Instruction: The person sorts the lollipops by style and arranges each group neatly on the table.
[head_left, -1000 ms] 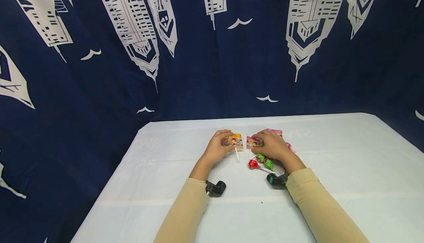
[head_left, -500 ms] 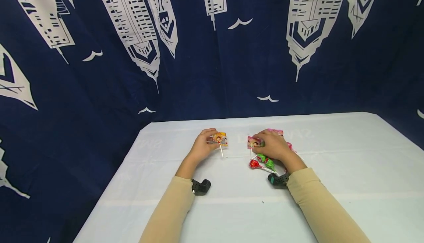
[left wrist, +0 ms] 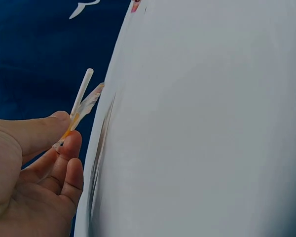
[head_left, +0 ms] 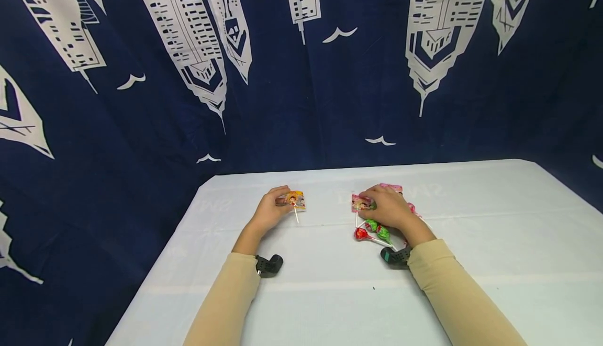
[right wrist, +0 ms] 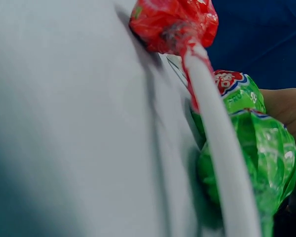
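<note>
My left hand (head_left: 268, 211) pinches an orange-wrapped lollipop (head_left: 294, 199) between thumb and fingers. Its white stick (left wrist: 82, 93) points up past the thumb in the left wrist view. Over the pile of sweets, my right hand (head_left: 388, 205) has thumb and fingers on either side of a pink-wrapped lollipop (head_left: 358, 203). Just below that hand lie a red lollipop (head_left: 361, 234) and green lollipops (head_left: 382, 232). In the right wrist view the red lollipop's stick crosses the green wrappers, and most of the hand is hidden.
A white cloth covers the table (head_left: 320, 293). Another pink wrapper (head_left: 392, 187) and a pink lollipop (head_left: 411, 208) show behind and beside the right hand. Dark blue cloth with white building prints (head_left: 301, 100) hangs behind the table's far edge.
My left hand has moved left, carrying the orange-wrapped lollipop away from the pile. My right hand has stayed in place at the pink-wrapped lollipop.
</note>
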Demonstrator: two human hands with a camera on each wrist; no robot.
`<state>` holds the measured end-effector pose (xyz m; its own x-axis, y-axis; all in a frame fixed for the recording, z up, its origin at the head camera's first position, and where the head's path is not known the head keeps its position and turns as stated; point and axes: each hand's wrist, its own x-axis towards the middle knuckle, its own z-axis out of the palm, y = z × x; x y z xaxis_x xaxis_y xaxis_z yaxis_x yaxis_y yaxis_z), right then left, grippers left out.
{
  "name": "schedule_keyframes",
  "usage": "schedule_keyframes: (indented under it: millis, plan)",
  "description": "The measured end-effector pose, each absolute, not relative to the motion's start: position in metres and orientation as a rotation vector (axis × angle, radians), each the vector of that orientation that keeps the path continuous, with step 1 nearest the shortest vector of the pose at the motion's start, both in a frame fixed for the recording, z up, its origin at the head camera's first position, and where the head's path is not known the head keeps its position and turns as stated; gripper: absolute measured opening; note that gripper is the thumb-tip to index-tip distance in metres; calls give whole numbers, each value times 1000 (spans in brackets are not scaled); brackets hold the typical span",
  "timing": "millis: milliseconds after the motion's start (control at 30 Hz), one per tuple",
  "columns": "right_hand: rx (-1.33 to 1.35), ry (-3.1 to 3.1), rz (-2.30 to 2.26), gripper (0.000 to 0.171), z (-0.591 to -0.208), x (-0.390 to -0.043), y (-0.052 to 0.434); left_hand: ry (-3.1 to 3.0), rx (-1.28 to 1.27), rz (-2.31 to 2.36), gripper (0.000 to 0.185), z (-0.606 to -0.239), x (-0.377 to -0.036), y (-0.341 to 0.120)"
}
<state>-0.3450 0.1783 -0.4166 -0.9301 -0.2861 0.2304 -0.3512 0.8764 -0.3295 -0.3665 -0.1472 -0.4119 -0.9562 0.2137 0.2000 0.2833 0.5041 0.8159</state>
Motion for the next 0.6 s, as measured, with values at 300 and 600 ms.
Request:
schedule_keyframes:
  millis: [300,600]
  plan:
    - [486,-2879,539,55,-417,-346,179,-2731,-365,-1428,52,-414,-366,-163]
    - [493,-2874,533,55,-419,-346,179,-2758,-295,-1402,51,-415,-365,-179]
